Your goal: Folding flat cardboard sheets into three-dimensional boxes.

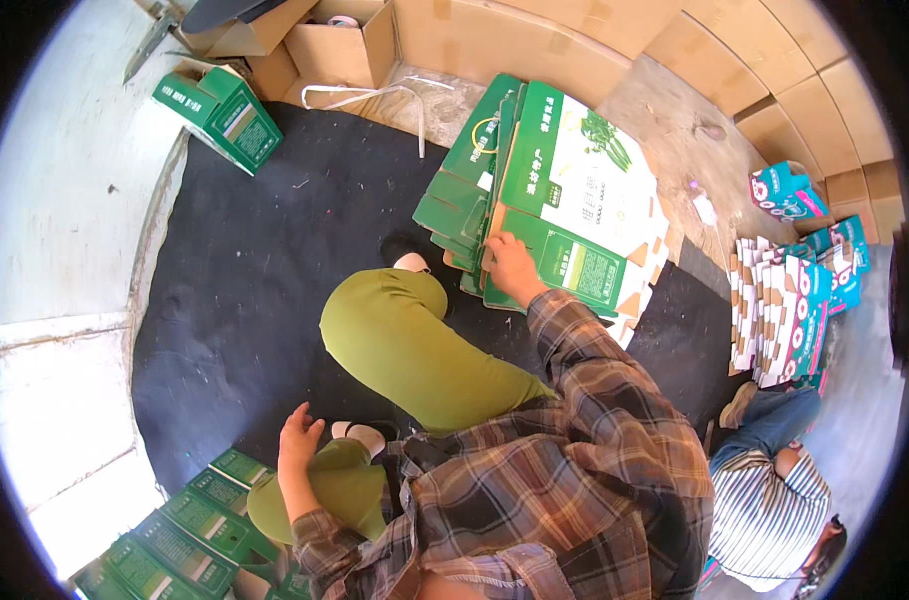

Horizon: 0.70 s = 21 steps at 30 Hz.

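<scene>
A stack of flattened green-and-white cardboard cartons [584, 200] lies in front of me, a vegetable picture on its top sheet. My right hand [512, 268] is at the near left edge of that top carton, fingers bent over the edge and closed on it. Other green flattened cartons [459, 205] stick out beneath it on the left. Above my knee in olive trousers, my left hand [299, 440] hangs with its fingers apart, holding nothing. Close below it stand several folded green boxes [199, 520] in rows.
A folded green box [229, 118] stands at the far left by the white wall. Brown cartons [534, 30] line the back. Teal-and-white flattened boxes [779, 310] are piled at right, near another person [769, 500] in a striped top. Black sheeting [244, 270] covers the floor.
</scene>
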Tool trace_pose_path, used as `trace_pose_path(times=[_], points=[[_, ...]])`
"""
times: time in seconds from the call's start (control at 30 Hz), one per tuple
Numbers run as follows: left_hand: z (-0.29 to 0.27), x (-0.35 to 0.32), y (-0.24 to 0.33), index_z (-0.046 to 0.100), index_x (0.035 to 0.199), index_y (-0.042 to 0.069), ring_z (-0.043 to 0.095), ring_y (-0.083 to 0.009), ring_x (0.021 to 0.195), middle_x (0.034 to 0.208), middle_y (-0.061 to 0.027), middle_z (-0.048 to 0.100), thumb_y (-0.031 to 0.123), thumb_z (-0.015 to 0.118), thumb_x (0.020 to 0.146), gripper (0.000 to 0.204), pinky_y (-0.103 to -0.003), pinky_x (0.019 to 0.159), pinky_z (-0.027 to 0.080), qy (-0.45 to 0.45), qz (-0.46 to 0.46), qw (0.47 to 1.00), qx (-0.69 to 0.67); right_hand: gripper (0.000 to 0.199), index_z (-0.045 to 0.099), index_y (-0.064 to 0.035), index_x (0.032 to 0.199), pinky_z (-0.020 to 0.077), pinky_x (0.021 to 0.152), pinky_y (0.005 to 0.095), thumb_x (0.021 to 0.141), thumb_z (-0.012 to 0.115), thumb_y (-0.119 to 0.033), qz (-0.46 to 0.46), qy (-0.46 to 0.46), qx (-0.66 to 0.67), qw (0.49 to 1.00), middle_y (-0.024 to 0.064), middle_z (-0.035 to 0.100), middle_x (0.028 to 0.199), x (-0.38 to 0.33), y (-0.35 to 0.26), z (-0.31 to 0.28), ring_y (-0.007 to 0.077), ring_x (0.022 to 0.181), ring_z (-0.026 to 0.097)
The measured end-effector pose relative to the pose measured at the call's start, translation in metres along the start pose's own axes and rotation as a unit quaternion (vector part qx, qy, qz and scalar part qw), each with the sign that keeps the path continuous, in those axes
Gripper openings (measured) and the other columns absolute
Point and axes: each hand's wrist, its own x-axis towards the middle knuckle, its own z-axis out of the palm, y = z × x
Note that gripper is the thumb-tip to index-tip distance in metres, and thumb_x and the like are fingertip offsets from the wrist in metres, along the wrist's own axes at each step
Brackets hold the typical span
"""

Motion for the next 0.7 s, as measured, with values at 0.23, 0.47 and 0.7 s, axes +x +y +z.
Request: trace_pose_path(times=[0.23, 0.47, 0.7], points=[[0.007, -0.007, -0.022, 0.055, 0.13, 0.006, 0.062, -0.0219, 0.078, 0.101, -0.0141, 0.064, 0.017, 0.072, 0.08, 0.053, -0.034, 0.075, 0.052, 0.036, 0.001, 0.999, -0.033, 0.04, 0.058, -0.0069, 0.117, 0.0476, 0.088, 0.0418, 0.077, 0.061, -0.003, 0.037, 0.084, 0.187, 0.978, 0.0178, 0.051, 0.123, -0.022, 0.021, 0.005, 0.0371, 0.103, 0.054], [0.013, 0.001, -0.021, 0.055, 0.13, 0.007, 0.062, -0.0231, 0.082, 0.101, -0.0145, 0.064, 0.017, 0.072, 0.08, 0.053, -0.035, 0.076, 0.052, 0.038, 0.017, 0.999, 0.014, 0.027, 0.056, -0.0067, 0.109, 0.049, 0.068, 0.0363, 0.084, 0.064, -0.015, 0.246, 0.069, 0.181, 0.95, 0.0102, 0.06, 0.094, -0.1, 0.164, 0.048, 0.0224, 0.08, 0.06], [0.014, 0.004, -0.009, 0.056, 0.13, 0.007, 0.062, -0.0239, 0.083, 0.103, -0.0154, 0.064, 0.018, 0.072, 0.08, 0.053, -0.035, 0.077, 0.052, 0.025, 0.036, 0.999, 0.006, 0.03, 0.051, -0.0105, 0.113, 0.0493, 0.072, 0.0407, 0.094, 0.055, -0.033, 0.467, 0.132, 0.616, 0.621, 0.0077, 0.058, 0.104, -0.124, 0.177, 0.057, 0.0236, 0.09, 0.059]])
